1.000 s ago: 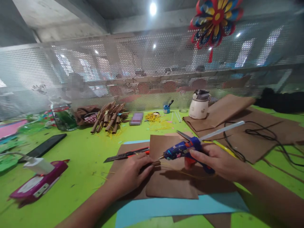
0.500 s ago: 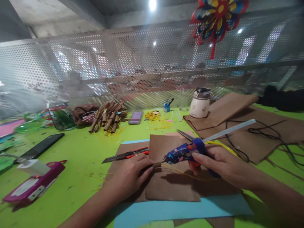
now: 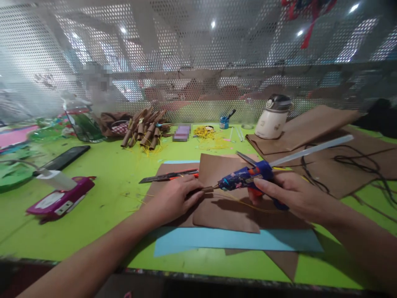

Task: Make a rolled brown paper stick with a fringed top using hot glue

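My right hand (image 3: 294,194) is wrapped round a blue hot glue gun (image 3: 243,178), a finger by its red trigger. A long clear glue stick (image 3: 313,150) juts from the gun's back. The nozzle points left and meets the end of a small rolled piece of brown paper (image 3: 208,189), pinched in my left hand (image 3: 178,196). Below lie a brown paper sheet (image 3: 229,217) and a light blue sheet (image 3: 235,240). A thin yellow strand crosses the brown sheet. Beside my left hand rests a utility knife (image 3: 169,177); scissors (image 3: 246,158) are partly hidden behind the gun.
At the left lie a magenta power strip (image 3: 62,203) with a white plug and a black phone (image 3: 66,157). Farther back are a green bottle (image 3: 83,124), brown paper rolls (image 3: 149,131), yellow strands (image 3: 204,133), a blue jar (image 3: 223,122) and a cream flask (image 3: 270,120). Large brown paper (image 3: 322,128) with black cord fills the right.
The view has tilted downward, bringing the table's front edge into sight. More of the small brown roll shows at my left fingertips. Both hands keep their holds, the nozzle still at the roll.
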